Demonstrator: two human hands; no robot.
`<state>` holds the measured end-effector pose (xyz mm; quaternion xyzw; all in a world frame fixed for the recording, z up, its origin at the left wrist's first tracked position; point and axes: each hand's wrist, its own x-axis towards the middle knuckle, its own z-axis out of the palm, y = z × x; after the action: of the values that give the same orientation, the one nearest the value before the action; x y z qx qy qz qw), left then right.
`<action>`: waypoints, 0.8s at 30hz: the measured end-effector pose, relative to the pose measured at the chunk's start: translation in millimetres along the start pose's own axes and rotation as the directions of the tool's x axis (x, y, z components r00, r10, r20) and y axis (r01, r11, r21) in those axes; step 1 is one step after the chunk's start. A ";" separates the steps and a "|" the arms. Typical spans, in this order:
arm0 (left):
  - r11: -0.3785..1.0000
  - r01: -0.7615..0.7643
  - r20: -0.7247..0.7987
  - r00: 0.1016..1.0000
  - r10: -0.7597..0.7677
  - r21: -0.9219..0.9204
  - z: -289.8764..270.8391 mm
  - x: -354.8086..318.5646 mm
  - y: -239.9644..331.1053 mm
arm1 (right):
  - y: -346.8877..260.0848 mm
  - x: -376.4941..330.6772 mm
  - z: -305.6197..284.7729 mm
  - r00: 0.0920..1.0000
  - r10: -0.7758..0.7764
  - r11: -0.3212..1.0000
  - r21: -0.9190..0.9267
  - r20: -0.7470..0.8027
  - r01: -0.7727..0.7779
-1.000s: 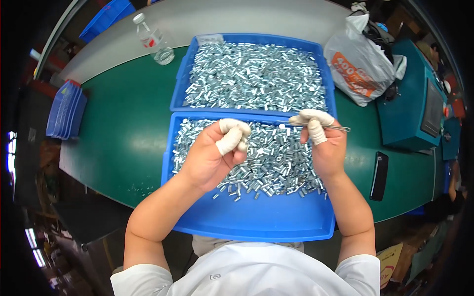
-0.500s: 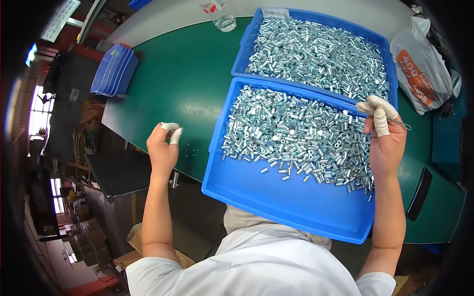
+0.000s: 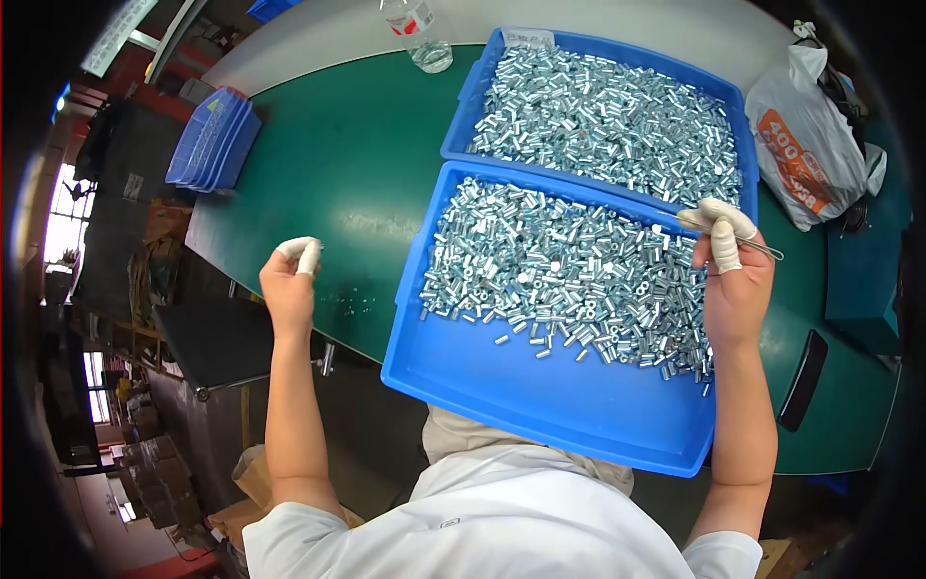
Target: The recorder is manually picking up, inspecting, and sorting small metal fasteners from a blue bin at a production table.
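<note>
Head view: the left hand [image 3: 291, 280] hovers by the table edge left of the trays, thumb and finger pinched narrow, though I cannot tell whether anything sits between them, while the right hand [image 3: 738, 285] grips a thin looped metal tool [image 3: 769, 250] at the near blue tray's [image 3: 540, 400] right edge. Small metal sleeves [image 3: 550, 261] lie heaped in that tray, bare toward the person, and fill the far blue tray [image 3: 471, 104] behind. Around them on the green table [image 3: 328, 145] are stacked blue bins [image 3: 210, 143], a clear bottle [image 3: 418, 39], a plastic bag [image 3: 835, 159] and a black phone [image 3: 803, 381]
</note>
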<state>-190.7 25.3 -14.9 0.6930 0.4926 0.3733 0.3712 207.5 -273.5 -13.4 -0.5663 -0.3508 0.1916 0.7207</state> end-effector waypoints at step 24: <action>0.888 -0.416 0.545 0.707 0.451 -0.196 186.1 -30.7 147.3 | 3.5 1.2 6.5 0.996 0.086 0.982 0.165 0.021 -0.088</action>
<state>26.2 -66.6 27.5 0.8575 0.1689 0.2367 0.4244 204.1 -267.3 -15.7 -0.5178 -0.3136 0.2554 0.7539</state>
